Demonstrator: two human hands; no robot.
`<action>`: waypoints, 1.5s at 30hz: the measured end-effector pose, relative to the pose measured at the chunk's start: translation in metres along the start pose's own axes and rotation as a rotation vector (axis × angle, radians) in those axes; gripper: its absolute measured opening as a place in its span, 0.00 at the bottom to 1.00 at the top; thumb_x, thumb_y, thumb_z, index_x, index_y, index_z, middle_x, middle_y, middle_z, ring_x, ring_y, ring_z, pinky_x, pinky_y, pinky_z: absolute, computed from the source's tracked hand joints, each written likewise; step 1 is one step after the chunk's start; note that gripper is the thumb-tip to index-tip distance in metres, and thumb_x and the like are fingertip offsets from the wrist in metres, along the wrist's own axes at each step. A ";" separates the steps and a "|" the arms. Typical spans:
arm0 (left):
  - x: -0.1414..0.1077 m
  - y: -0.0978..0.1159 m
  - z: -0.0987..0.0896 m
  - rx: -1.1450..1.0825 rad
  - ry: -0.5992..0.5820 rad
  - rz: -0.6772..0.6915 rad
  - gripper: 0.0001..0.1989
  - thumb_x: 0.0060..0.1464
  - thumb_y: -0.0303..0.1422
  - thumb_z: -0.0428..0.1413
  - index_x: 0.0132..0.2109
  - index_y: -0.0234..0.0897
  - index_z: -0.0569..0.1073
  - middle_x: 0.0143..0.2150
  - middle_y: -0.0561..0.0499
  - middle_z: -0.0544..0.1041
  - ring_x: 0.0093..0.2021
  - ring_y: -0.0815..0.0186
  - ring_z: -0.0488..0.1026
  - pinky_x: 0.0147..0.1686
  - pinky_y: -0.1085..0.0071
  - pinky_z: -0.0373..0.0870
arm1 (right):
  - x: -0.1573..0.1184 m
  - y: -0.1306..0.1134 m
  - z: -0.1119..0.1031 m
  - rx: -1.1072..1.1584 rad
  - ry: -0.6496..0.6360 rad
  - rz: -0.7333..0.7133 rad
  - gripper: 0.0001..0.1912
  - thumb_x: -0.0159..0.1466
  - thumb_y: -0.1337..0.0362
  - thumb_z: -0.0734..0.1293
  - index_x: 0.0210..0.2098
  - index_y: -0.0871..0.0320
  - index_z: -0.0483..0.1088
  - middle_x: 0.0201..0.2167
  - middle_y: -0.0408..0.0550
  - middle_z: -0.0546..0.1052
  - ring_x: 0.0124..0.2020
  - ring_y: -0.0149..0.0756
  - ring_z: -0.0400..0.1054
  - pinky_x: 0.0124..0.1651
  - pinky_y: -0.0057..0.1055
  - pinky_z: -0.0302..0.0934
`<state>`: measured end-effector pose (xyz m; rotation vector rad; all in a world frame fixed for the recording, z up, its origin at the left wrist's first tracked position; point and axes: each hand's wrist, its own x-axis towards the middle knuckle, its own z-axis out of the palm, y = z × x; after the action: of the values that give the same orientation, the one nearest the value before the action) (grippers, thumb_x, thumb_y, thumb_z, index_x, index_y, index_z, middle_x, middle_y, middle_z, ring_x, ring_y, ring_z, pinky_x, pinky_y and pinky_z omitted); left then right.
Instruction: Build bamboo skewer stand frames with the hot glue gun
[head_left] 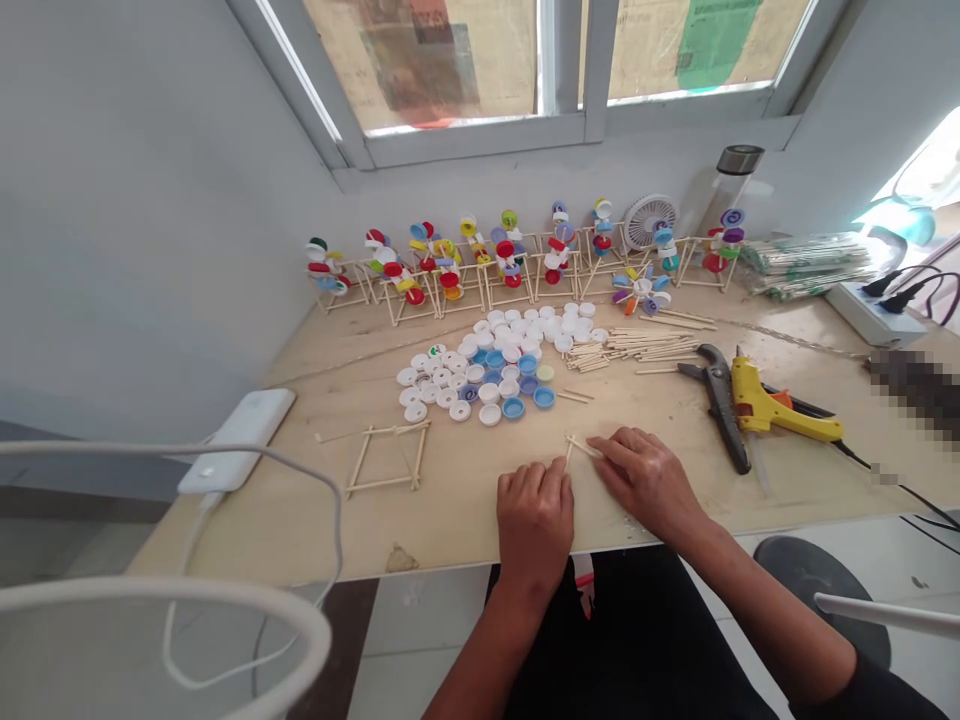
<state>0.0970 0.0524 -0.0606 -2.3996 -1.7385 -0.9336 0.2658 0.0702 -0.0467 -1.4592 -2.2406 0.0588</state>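
My left hand (535, 510) rests at the table's front edge, its fingers closed on one thin wooden stick (568, 450). To its right, my right hand (646, 475) pinches a second wooden stick (583, 446). The two sticks meet at their far ends in a corner, just beyond my fingertips. Left of my hands lies a square stick frame (382, 484) with a longer stick across its top. Beyond my hands are a few loose short sticks (576, 397) and many white and blue bottle caps (490, 414).
Several stick stands with colourful cap wheels (512, 270) line the wall. A yellow glue gun (765, 400) and dark cutters (724, 410) lie right of my hands. A stick pile (652, 345), power strip (874, 312), small fan (650, 222) and white power bank (240, 440) are also there.
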 end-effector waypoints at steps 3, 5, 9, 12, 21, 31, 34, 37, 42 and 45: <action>-0.002 0.000 -0.001 -0.028 -0.001 -0.022 0.09 0.56 0.25 0.51 0.43 0.35 0.73 0.31 0.50 0.74 0.33 0.64 0.69 0.36 0.65 0.59 | -0.007 0.002 -0.005 0.011 -0.017 0.022 0.11 0.65 0.66 0.60 0.44 0.58 0.72 0.31 0.48 0.73 0.35 0.36 0.66 0.40 0.32 0.58; -0.003 -0.001 -0.002 -0.031 -0.006 -0.029 0.09 0.56 0.25 0.51 0.43 0.36 0.73 0.32 0.50 0.74 0.34 0.63 0.70 0.36 0.65 0.60 | -0.011 0.003 -0.007 0.007 -0.022 0.023 0.12 0.65 0.66 0.60 0.45 0.57 0.72 0.31 0.48 0.73 0.35 0.36 0.65 0.40 0.32 0.58; -0.003 -0.001 -0.002 -0.022 -0.019 -0.032 0.09 0.56 0.26 0.51 0.42 0.37 0.74 0.30 0.51 0.74 0.33 0.64 0.69 0.36 0.66 0.60 | -0.016 0.002 -0.006 -0.018 -0.002 -0.007 0.12 0.66 0.66 0.60 0.45 0.57 0.73 0.29 0.48 0.72 0.33 0.35 0.64 0.39 0.31 0.58; -0.002 0.000 -0.003 -0.015 -0.025 -0.030 0.09 0.57 0.26 0.50 0.42 0.38 0.74 0.29 0.51 0.73 0.32 0.64 0.68 0.35 0.66 0.59 | -0.016 0.003 -0.004 -0.048 0.022 -0.036 0.13 0.66 0.67 0.59 0.43 0.56 0.74 0.28 0.47 0.71 0.31 0.34 0.63 0.38 0.31 0.57; -0.002 0.000 -0.001 -0.004 -0.024 -0.030 0.09 0.58 0.26 0.49 0.41 0.37 0.74 0.29 0.51 0.73 0.32 0.64 0.69 0.35 0.66 0.59 | -0.016 0.004 -0.001 -0.071 0.049 -0.059 0.13 0.66 0.68 0.59 0.42 0.56 0.74 0.26 0.47 0.70 0.30 0.34 0.62 0.37 0.30 0.56; -0.002 -0.001 -0.001 0.011 -0.023 -0.015 0.09 0.57 0.25 0.50 0.40 0.37 0.74 0.29 0.51 0.72 0.32 0.64 0.68 0.34 0.66 0.59 | -0.017 0.004 -0.001 -0.048 0.034 -0.047 0.13 0.66 0.68 0.59 0.42 0.57 0.74 0.27 0.47 0.70 0.30 0.34 0.61 0.37 0.31 0.56; -0.003 -0.002 -0.001 0.011 -0.029 -0.014 0.08 0.56 0.25 0.51 0.40 0.37 0.74 0.29 0.51 0.72 0.32 0.64 0.68 0.34 0.65 0.59 | -0.017 0.005 -0.001 -0.055 0.038 -0.051 0.13 0.66 0.68 0.59 0.43 0.56 0.74 0.27 0.47 0.70 0.30 0.34 0.61 0.36 0.31 0.55; -0.003 -0.001 -0.001 0.019 -0.029 -0.012 0.08 0.56 0.25 0.51 0.40 0.37 0.74 0.29 0.51 0.72 0.32 0.64 0.68 0.34 0.66 0.60 | -0.016 0.004 -0.001 -0.071 0.036 -0.052 0.13 0.66 0.68 0.59 0.42 0.55 0.75 0.27 0.48 0.70 0.30 0.34 0.62 0.36 0.30 0.56; -0.002 -0.001 -0.002 0.008 -0.033 -0.008 0.08 0.56 0.25 0.51 0.39 0.38 0.74 0.29 0.51 0.73 0.32 0.63 0.69 0.34 0.65 0.61 | -0.015 0.004 -0.002 -0.055 0.017 -0.029 0.14 0.66 0.68 0.58 0.42 0.54 0.75 0.27 0.48 0.71 0.31 0.35 0.63 0.37 0.32 0.57; -0.003 -0.005 -0.007 -0.094 -0.035 -0.041 0.09 0.57 0.27 0.51 0.43 0.37 0.73 0.33 0.49 0.75 0.35 0.63 0.70 0.37 0.65 0.63 | -0.019 0.009 -0.006 0.046 -0.002 0.006 0.13 0.66 0.65 0.59 0.44 0.56 0.73 0.30 0.48 0.73 0.34 0.36 0.65 0.39 0.33 0.59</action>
<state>0.0889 0.0489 -0.0580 -2.4600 -1.8017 -1.0064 0.2818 0.0561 -0.0506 -1.4425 -2.2213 0.1133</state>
